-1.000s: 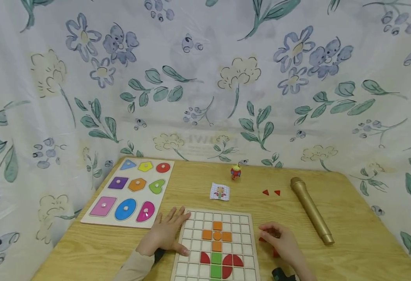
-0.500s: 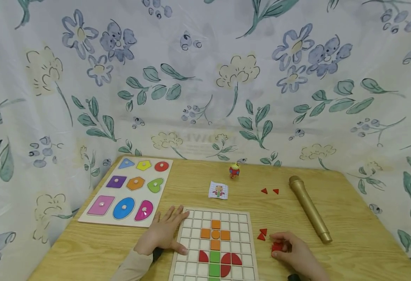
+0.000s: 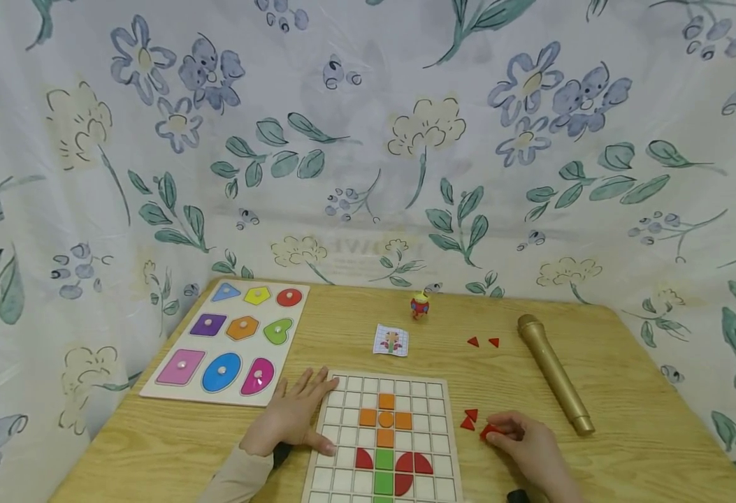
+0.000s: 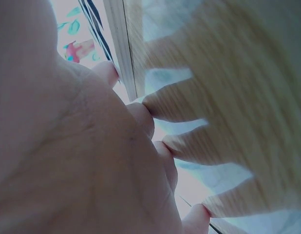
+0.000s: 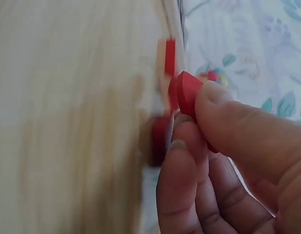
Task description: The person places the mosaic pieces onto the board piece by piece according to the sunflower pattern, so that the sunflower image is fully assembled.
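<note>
My left hand (image 3: 292,419) lies with fingers spread at the left edge of the white grid board (image 3: 420,423), the thumb over its rim. In the left wrist view the palm fills much of the frame, fingertips touching the wood. To the right of the board, my right hand (image 3: 528,447) pinches a red piece (image 5: 188,90) between thumb and fingers; its full outline is partly hidden. Two red triangles (image 3: 469,419) lie just left of that hand. On the board are orange squares, an orange circle (image 3: 386,420), green squares (image 3: 384,459) and red quarter circles (image 3: 364,459).
A knobbed shape puzzle (image 3: 229,349) lies at the left. Behind the board are a small pattern card (image 3: 391,340) and a toy figure (image 3: 419,306). Two more red triangles (image 3: 484,342) and a gold microphone-shaped stick (image 3: 556,377) lie at the right. A floral curtain (image 3: 368,175) encloses the table.
My right hand left the near triangles, moved right and took hold of red material, then shifted slightly left with a red piece. The left hand stayed at the board's edge.
</note>
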Available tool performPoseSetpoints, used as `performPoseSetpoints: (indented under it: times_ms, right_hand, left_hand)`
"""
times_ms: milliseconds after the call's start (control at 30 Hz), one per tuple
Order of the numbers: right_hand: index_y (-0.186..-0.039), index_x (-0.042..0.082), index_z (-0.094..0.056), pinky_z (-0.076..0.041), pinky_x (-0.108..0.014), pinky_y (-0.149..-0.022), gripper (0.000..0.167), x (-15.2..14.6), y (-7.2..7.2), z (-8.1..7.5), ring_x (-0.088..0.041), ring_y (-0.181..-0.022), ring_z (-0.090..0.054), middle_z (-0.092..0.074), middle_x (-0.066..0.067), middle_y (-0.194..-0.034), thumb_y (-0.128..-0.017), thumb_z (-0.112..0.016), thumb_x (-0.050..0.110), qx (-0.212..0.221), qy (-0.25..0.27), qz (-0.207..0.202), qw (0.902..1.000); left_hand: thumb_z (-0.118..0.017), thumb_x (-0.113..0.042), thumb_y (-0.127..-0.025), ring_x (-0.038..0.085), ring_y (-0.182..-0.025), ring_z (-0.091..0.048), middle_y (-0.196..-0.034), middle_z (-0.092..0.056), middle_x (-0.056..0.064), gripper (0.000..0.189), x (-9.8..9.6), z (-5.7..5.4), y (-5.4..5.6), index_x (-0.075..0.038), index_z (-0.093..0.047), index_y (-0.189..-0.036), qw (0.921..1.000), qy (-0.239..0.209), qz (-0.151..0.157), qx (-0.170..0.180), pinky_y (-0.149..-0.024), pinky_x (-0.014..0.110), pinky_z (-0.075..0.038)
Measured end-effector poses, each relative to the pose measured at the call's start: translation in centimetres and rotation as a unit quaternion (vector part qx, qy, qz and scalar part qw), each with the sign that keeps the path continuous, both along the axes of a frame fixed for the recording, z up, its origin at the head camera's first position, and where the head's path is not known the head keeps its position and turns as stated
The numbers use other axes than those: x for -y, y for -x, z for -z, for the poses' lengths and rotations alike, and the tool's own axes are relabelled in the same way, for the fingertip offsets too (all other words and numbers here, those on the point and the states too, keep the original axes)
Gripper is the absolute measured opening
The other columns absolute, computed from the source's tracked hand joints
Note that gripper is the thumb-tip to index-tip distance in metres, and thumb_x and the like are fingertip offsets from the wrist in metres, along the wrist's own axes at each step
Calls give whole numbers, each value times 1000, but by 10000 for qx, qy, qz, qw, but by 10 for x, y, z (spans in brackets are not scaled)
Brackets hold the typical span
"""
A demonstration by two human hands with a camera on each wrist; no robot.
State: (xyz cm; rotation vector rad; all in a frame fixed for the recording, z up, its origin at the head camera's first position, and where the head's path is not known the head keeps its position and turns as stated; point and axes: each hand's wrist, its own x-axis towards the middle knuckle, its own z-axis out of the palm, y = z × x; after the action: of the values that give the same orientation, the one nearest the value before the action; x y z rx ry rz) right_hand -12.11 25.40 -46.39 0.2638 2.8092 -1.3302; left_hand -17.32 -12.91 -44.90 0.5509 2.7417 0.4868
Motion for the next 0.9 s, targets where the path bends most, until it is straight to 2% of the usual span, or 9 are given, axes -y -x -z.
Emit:
performPoseSetpoints:
  times_ms: [100,233,400,533,733,800,900]
  right_hand:
    - [-109,4,-70,-54,-21,-62,25,12,-1,-3,-6,-71,-62,-69,-5,-89,-84,-72,6,-9,496,-122,9987]
    - [-111,5,-69,-53,-20,-65,24,32,-4,-8,-3,-75,-61,-69,-7,-93,-88,-67,3,-136,799,-549,9952]
    - [-96,3,-69,-48,-18,-63,13,59,-5,-11,-3,-70,-56,-71,-6,-86,-86,-72,10,-133,1102,-948,9893]
    - [-88,5,-67,-44,-19,-57,15,87,-8,-14,-8,-66,-54,-70,-1,-81,-83,-75,17,181,1343,-1163,9839]
    - [-79,6,-65,-42,-18,-51,19,132,-19,-10,-6,-61,-55,-69,2,-73,-79,-80,18,358,1597,-1803,9699]
    - [-76,7,-66,-41,-17,-49,18,144,-21,-8,-5,-59,-54,-67,3,-69,-77,-81,17,412,1693,-1864,9669]
    - [-73,10,-68,-39,-17,-49,17,156,-24,-5,-5,-58,-53,-65,4,-67,-75,-83,17,507,1544,-1860,9690]
  left_hand:
    - [-80,-62,-60,39,-150,-13,-163,-18,13,113,1,0,1,-17,-31,-151,10000,-27,34,33,-113,72,-6]
    - [-78,-65,-60,42,-149,-11,-163,-16,15,116,3,0,4,-15,-29,-152,9999,-84,126,70,-112,73,-4]
    - [-80,-62,-60,43,-149,-12,-162,-17,16,115,3,-1,4,-13,-30,-151,9997,-179,113,76,-111,74,-5]
    - [-81,-60,-61,41,-149,-13,-162,-18,14,113,2,-1,3,-14,-31,-151,9999,-114,65,42,-111,74,-7]
    - [-81,-59,-60,41,-149,-13,-162,-18,14,113,1,0,2,-15,-31,-152,10000,-67,45,6,-111,74,-9]
    - [-82,-59,-60,41,-149,-14,-162,-18,14,113,1,-1,2,-14,-31,-151,9999,-87,53,-3,-111,74,-9]
    - [-82,-59,-61,41,-149,-14,-162,-19,15,113,1,-1,2,-13,-32,-151,10000,-82,54,-10,-111,75,-9]
